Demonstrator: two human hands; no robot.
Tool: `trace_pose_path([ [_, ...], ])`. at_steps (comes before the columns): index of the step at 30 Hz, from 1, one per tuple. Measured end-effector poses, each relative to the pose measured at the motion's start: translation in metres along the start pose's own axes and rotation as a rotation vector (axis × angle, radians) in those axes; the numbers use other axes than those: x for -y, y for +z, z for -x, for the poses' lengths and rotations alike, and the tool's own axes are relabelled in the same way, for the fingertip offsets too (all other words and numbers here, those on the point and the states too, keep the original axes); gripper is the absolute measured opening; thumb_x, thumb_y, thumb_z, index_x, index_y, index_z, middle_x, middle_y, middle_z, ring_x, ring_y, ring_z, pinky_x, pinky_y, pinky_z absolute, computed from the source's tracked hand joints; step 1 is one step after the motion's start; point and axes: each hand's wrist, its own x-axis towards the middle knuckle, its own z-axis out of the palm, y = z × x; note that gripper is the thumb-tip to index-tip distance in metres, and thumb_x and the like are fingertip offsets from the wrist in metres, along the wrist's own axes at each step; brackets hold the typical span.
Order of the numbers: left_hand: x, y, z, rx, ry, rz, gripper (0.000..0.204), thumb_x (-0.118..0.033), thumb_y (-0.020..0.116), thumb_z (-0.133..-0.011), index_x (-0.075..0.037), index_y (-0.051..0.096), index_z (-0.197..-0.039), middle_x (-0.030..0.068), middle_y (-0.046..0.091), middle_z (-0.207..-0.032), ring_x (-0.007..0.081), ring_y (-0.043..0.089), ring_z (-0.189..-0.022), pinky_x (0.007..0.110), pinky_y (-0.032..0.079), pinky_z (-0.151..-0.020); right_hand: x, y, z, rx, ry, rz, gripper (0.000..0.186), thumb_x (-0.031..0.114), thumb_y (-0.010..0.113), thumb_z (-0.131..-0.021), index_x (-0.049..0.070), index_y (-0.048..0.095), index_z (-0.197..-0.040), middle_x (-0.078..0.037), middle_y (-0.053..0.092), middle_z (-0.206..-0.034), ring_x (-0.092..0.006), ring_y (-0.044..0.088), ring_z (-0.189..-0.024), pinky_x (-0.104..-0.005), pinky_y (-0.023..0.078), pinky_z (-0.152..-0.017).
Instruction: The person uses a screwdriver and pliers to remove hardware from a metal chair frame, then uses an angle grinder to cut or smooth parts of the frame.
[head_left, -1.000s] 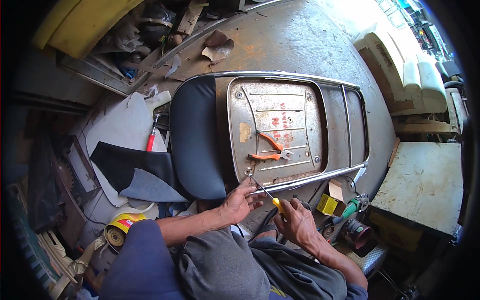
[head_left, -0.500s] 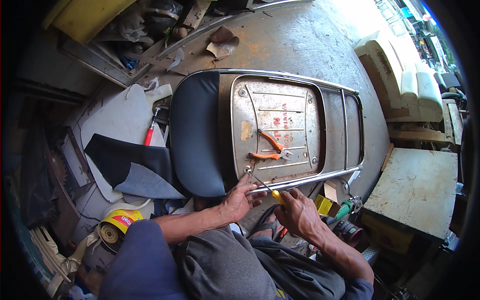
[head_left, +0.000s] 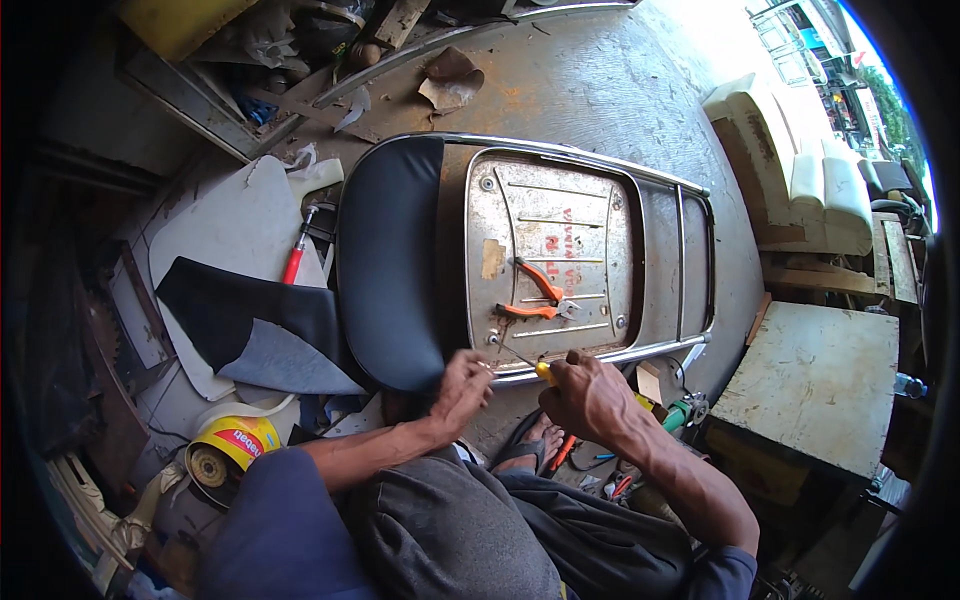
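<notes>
A metal-framed chair lies on the floor, its black padded backrest [head_left: 385, 265] at the left and its bare, rust-flecked metal seat panel [head_left: 570, 225] in the middle. My right hand [head_left: 590, 395] grips the yellow handle of a screwdriver [head_left: 544, 372]. Its thin shaft reaches to a screw spot [head_left: 494, 341] at the panel's near left corner. Close by, just off the chair's near rail, my left hand [head_left: 463, 398] has its fingers curled with the tips together; what they hold, if anything, is too small to tell. Orange-handled pliers [head_left: 540, 309] rest on the panel.
A red-handled tool [head_left: 296, 257] and black sheet material [head_left: 250, 325] lie left of the chair. A yellow can [head_left: 236, 446] stands near my left knee. At the right are a worn board-topped table [head_left: 810, 370], a green power tool [head_left: 685, 413] and a pale sofa [head_left: 790, 175].
My left hand has drawn back from the screw spot, and its spread fingers have curled in. The right hand has shifted slightly up and left with the screwdriver. The pliers stay put.
</notes>
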Motion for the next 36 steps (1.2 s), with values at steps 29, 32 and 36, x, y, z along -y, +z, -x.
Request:
trace_pose_path([
  [29,0.037,0.001,-0.117,-0.459,-0.097,-0.391,0.085,-0.06,0.053,-0.095,0.011,0.042,-0.139,0.0393,0.039,-0.145,0.0485,0.036,-0.14,0.054,0.025,-0.118,0.033,0.012,-0.005,-0.181,-0.49,0.53,0.015,0.006,0.052,-0.093,-0.005,0.061,-0.098,-0.022,0.058,-0.092,-0.0382,0.066,-0.077,-0.0515,0.052,-0.065],
  [32,0.028,0.007,-0.112,-0.55,-0.105,-0.44,0.078,-0.055,0.062,-0.094,0.015,0.05,-0.126,0.0334,0.052,-0.133,0.0407,0.051,-0.129,0.044,0.041,-0.106,0.033,0.01,-0.008,-0.073,-0.235,0.233,0.018,0.01,0.057,-0.089,-0.007,0.063,-0.09,-0.025,0.061,-0.083,-0.0417,0.066,-0.073,-0.053,0.052,-0.065],
  [36,0.025,0.0,-0.105,-0.51,-0.098,-0.464,0.077,-0.055,0.06,-0.095,0.015,0.051,-0.125,0.0331,0.055,-0.13,0.0413,0.053,-0.126,0.044,0.042,-0.105,0.032,0.005,-0.033,0.009,0.254,-0.201,0.024,0.016,0.057,-0.087,-0.006,0.066,-0.091,-0.029,0.062,-0.067,-0.0458,0.067,-0.076,-0.0502,0.054,-0.07],
])
